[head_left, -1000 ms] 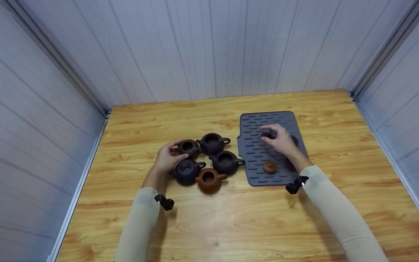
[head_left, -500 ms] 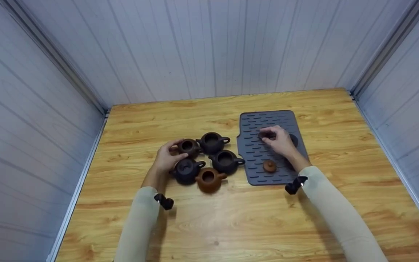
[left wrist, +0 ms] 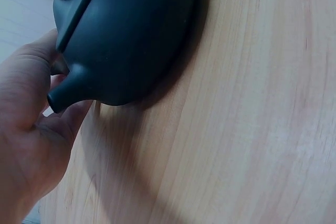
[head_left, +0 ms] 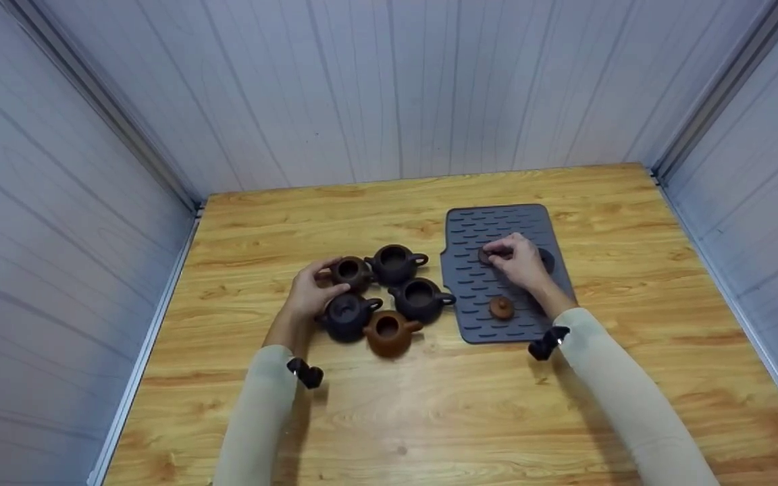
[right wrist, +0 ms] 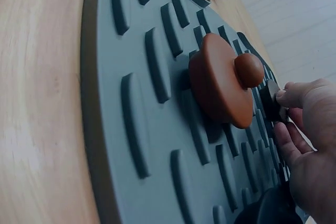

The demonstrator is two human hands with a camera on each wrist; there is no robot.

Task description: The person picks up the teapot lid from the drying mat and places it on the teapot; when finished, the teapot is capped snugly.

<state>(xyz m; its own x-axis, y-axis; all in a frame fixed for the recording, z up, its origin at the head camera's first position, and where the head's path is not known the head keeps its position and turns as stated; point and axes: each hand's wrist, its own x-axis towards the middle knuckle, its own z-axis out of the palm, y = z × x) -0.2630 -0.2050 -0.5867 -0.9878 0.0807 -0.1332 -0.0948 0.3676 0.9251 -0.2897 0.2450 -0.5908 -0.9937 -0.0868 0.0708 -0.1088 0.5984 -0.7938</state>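
My left hand [head_left: 310,291] holds the small brown lidless teapot [head_left: 350,270], thumb and fingers round its near side. Just below the thumb stands a dark teapot with its lid on [head_left: 346,320]; its body [left wrist: 131,30] fills much of the left wrist view and hides the small pot there. Over at the grey ridged mat [head_left: 464,233], my right hand [head_left: 521,264] pinches a small dark lid [head_left: 484,256] by its top, low over the ridges. An orange-brown lid with a round knob [right wrist: 223,82] lies on the same mat, nearer me.
Two black lidless teapots, one behind [head_left: 394,264] and one nearer the mat [head_left: 421,300], stand close together with an orange-brown lidless teapot [head_left: 389,335]. Another dark lid [head_left: 546,260] lies by my right wrist. White panel walls [head_left: 389,94] enclose the wooden table [head_left: 429,418].
The dark lid in my right hand has shifted slightly left and down to the mat, and the fingers have drawn closer together on it. My left hand has stayed on the small teapot.
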